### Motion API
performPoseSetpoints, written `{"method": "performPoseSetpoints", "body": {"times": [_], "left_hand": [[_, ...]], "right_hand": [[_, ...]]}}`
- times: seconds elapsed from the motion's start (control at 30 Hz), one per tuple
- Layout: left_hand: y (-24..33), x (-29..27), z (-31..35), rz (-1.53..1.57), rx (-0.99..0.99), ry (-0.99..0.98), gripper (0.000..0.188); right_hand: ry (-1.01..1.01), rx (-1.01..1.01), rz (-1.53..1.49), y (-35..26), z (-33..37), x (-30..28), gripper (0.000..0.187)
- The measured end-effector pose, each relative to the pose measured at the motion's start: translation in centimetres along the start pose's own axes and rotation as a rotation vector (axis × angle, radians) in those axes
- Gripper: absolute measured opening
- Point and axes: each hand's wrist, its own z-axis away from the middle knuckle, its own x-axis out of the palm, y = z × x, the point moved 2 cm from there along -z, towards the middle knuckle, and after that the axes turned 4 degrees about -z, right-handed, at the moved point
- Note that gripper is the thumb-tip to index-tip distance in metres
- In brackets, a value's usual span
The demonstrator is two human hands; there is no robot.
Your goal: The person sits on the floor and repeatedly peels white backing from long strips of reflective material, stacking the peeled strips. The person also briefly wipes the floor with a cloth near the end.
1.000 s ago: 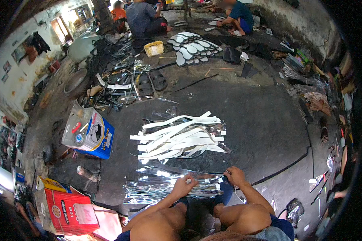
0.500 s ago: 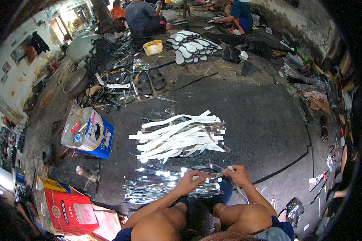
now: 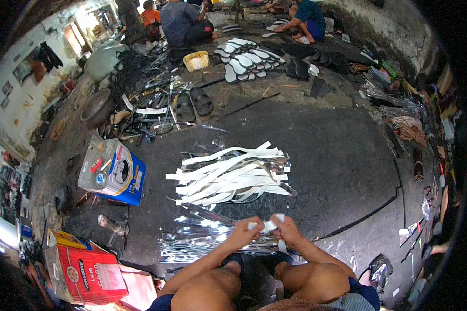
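Observation:
Between my hands a white strip (image 3: 269, 226) is held, with one end hanging below the right-hand side. My left hand (image 3: 244, 234) grips it with fingers curled, and my right hand (image 3: 289, 231) pinches it close by. Under and just left of my hands lie several shiny silvery strips (image 3: 192, 243), side by side on the dark mat. Beyond them is a loose pile of white strips (image 3: 228, 179), crossing one another. What lies inside my closed fingers is partly hidden.
A blue and white tin (image 3: 124, 173) stands at left, with a red can (image 3: 85, 274) nearer me. A glass jar (image 3: 112, 224) lies between them. Farther off are black sandals (image 3: 192, 103), a yellow tub (image 3: 196, 61), white sole pieces (image 3: 246, 59) and seated people (image 3: 184, 23).
My hands have come closer together, the right one moving left. The strip between them now shows its white side instead of a shiny stretch. The piles stay put.

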Motion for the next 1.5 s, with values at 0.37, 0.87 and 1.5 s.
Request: {"method": "performPoseSetpoints", "body": {"times": [0.37, 0.87, 1.5], "left_hand": [[-6.2, -32.0, 10.2, 0.852, 0.218, 1.318, 0.027], [-5.4, -6.6, -0.2, 0.001, -0.093, 0.641, 0.040], [-6.2, -3.5, 1.1, -0.226, 0.005, 0.222, 0.017]], "right_hand": [[1.164, -0.621, -0.787, -3.5, 6.1, -39.6, 0.024], [0.122, -0.219, 1.403, 5.6, -1.0, -6.2, 0.042], [0.429, -0.522, 1.335, 1.5, -2.6, -9.9, 0.021]]}}
